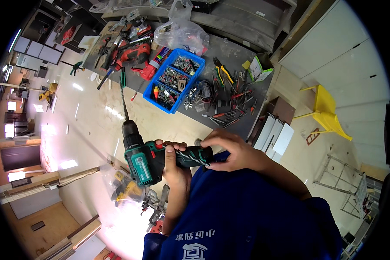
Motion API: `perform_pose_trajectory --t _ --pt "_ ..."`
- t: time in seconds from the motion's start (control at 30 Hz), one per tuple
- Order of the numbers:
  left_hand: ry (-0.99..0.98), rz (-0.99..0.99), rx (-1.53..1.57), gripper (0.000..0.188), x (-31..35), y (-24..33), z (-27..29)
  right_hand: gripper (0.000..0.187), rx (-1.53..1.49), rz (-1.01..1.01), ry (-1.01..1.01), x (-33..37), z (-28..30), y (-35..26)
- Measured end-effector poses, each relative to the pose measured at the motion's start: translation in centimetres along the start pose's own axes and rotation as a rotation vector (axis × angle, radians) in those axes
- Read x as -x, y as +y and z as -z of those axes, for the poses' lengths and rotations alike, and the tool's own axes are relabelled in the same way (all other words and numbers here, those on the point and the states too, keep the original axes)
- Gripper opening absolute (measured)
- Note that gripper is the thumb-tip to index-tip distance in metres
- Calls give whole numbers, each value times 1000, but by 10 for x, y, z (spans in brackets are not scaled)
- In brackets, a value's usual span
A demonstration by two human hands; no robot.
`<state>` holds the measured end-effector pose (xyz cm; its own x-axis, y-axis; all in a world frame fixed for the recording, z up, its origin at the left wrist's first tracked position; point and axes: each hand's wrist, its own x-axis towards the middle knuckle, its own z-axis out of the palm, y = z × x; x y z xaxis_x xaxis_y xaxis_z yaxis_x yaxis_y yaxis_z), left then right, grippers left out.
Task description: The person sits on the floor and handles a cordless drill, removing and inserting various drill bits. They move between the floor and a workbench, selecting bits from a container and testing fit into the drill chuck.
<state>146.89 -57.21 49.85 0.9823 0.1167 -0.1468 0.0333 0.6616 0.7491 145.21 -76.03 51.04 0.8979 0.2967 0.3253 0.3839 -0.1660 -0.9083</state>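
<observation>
A green and black cordless drill [141, 161] is in front of my body, its chuck toward the far left. A long, thin drill bit [123, 97] sticks out of the chuck. My left hand [176, 167] is closed around the drill's handle, thumb on top. A second, spiral drill bit [190, 157] lies along the handle, from the left thumb to the battery end. My right hand [236, 152] grips that battery end between thumb and fingers, close to the loose bit's end. Whether it also touches this bit, I cannot tell.
Ahead stands a grey worktable [223, 50] with a blue divided box [174, 81] of small hardware, red power tools [134, 54], pliers [223, 71] and several loose bits [229, 117]. A yellow chair [325, 110] stands at right. A bagged yellow tool [130, 190] lies on the floor.
</observation>
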Motion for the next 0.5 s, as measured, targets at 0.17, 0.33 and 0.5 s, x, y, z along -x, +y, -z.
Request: perform_pose_trajectory --t 0.17,0.33,0.5 --pt "-16 -12 -37 24 7 -4 1 35 15 289 62 -1 -14 11" --pt "-196 83 -125 40 12 -5 6 14 -451 -169 283 16 -7 8" --pt "-664 242 -27 55 -5 11 33 16 -1233 -120 610 14 14 29"
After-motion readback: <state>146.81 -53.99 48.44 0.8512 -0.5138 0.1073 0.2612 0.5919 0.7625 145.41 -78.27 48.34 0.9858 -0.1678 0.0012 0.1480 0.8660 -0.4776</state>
